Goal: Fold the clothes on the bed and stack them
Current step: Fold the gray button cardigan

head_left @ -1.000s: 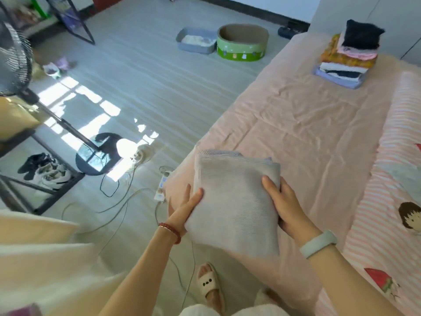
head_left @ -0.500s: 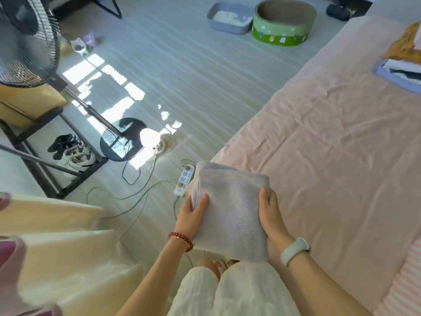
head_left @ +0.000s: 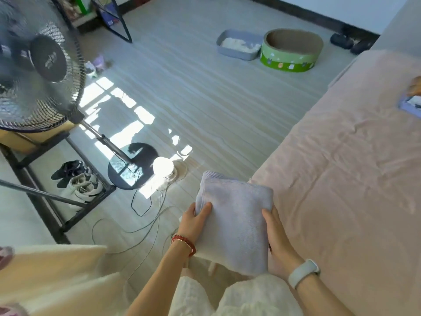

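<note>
A folded pale grey knit garment (head_left: 237,222) is held up off the near corner of the pink bed (head_left: 346,179). My left hand (head_left: 196,222) grips its left edge, thumb on top. My right hand (head_left: 273,233) holds its right edge, fingers underneath and out of sight. At the far right edge of the frame a corner of the stack of folded clothes (head_left: 412,106) lies on the bed, mostly cut off.
A standing fan (head_left: 38,71) is at the left, its round base (head_left: 129,169) and several cables (head_left: 145,220) on the floor close to my feet. A shoe rack (head_left: 75,179) stands beside it. A grey tray (head_left: 239,44) and green round box (head_left: 291,51) sit farther off.
Both hands have lifted the folded garment off the bed's corner and drawn it toward my body. The view has swung left, so the stack has slid almost out of frame.
</note>
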Demonstrator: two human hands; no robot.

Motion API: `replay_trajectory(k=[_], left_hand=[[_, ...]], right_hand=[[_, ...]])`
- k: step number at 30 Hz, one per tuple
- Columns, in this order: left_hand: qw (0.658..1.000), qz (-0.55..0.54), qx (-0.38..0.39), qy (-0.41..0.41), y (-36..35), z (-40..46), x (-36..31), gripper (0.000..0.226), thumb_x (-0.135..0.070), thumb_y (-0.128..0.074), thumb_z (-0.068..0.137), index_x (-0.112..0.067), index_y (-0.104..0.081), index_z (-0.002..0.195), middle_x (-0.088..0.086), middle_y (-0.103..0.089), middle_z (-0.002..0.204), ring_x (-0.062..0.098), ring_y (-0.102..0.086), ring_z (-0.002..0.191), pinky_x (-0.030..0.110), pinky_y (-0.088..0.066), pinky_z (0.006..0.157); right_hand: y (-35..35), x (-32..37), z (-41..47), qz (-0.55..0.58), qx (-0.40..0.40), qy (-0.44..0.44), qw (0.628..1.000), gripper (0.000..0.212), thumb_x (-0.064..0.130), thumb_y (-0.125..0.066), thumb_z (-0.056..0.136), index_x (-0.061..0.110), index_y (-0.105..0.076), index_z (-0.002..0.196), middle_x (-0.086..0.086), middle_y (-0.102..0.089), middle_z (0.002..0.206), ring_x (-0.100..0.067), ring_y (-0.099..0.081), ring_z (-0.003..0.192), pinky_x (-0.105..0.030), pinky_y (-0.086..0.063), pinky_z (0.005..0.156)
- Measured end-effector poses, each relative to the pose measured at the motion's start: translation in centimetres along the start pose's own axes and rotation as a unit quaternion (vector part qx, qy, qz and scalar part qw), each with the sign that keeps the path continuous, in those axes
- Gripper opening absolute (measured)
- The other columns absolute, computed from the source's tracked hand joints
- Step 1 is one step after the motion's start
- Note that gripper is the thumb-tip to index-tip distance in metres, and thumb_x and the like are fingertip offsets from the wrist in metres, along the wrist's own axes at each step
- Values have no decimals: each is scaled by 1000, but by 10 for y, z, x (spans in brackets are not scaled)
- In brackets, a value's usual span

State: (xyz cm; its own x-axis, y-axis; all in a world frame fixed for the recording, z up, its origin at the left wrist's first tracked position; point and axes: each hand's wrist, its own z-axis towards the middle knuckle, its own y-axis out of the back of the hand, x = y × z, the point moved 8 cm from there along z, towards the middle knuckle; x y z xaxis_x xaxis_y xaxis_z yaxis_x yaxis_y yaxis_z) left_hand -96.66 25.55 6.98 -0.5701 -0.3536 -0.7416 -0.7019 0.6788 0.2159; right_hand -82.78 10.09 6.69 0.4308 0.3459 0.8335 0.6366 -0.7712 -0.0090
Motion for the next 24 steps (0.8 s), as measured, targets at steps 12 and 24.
replay_trajectory(k=[12, 24], left_hand=[[984, 122, -4, -128, 134, 111, -122, 22, -54, -49, 88, -33, -48, 94, -15, -55, 89, 13, -56, 87, 31, -39, 80], [968, 173, 91, -159, 21, 226, -231, 26, -43, -54, 89, -18, -52, 91, -8, -59, 83, 17, -57, 84, 30, -42, 70]], right_hand=[[-146, 107, 70, -47, -163, 129, 977, 46, 25, -27, 101, 16, -22, 146, 3, -44, 139, -9, -44, 124, -3, -29, 92], [-62, 158, 177, -14, -280, 106, 954, 48, 21, -28, 101, 21, -18, 148, 4, -26, 152, -9, -25, 138, -7, -16, 101]])
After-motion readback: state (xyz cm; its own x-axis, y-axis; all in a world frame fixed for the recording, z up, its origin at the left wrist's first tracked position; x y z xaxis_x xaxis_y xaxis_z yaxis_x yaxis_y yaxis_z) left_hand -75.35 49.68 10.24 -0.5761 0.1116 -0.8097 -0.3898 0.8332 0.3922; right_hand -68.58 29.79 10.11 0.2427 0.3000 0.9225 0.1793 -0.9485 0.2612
